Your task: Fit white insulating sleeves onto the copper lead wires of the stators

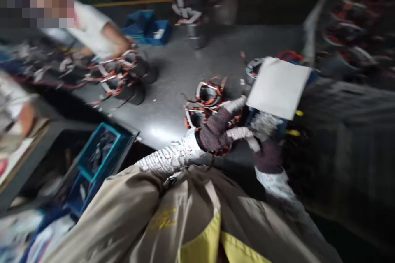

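Note:
My left hand, in a dark maroon glove with pale-wrapped fingers, reaches over a cluster of motor stators. Its thumb and a finger are stretched apart, and I see nothing held between them. A stator with orange-red windings and white edging stands just beyond that hand; another stator is close by its wrist, partly covered. My right hand, gloved alike, is at the near edge of a blue bin holding pale small pieces. Blur smears its fingers, so their grip is unclear. A white sheet covers part of the bin.
More stators stand at left on the grey table, near a co-worker's arm. Across the table, another person's gloved hands are above a grey cylinder. Blue bins stand behind; a teal-rimmed bin is at left.

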Demonstrator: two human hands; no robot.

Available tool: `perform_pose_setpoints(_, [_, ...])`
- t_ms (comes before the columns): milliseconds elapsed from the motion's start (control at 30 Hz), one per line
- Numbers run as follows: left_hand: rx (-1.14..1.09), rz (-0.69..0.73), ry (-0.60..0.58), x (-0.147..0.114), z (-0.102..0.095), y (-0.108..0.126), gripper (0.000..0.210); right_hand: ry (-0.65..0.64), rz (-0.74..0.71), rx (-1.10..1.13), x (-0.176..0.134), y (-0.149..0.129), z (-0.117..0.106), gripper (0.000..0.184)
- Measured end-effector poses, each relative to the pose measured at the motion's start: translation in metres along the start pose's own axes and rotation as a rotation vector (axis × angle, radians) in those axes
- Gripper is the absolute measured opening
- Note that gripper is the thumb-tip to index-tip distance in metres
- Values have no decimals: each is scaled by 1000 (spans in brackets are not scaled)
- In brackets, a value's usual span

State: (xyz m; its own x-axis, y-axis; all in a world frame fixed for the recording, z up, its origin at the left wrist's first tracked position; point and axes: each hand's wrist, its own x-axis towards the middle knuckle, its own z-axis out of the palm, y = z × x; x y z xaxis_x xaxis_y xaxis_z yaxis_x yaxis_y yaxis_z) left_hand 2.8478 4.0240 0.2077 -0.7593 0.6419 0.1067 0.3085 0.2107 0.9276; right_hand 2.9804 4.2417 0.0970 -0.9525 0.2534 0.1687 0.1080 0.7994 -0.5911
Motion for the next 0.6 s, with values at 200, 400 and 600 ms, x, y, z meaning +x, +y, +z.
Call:
perform_pose_setpoints(200, [605,-219,236,-84,-108,-76,28,-103,-351,227,7,-65,9,42])
perform_pose_setpoints(400, [935,-855,417,-120,-283,-120,102,-386,-544,-45,-4,-131,73,43])
perform_pose_setpoints(600, [1043,-803,308,-91,-425,-151,114,-374,-538,-505,12,-166,144,73])
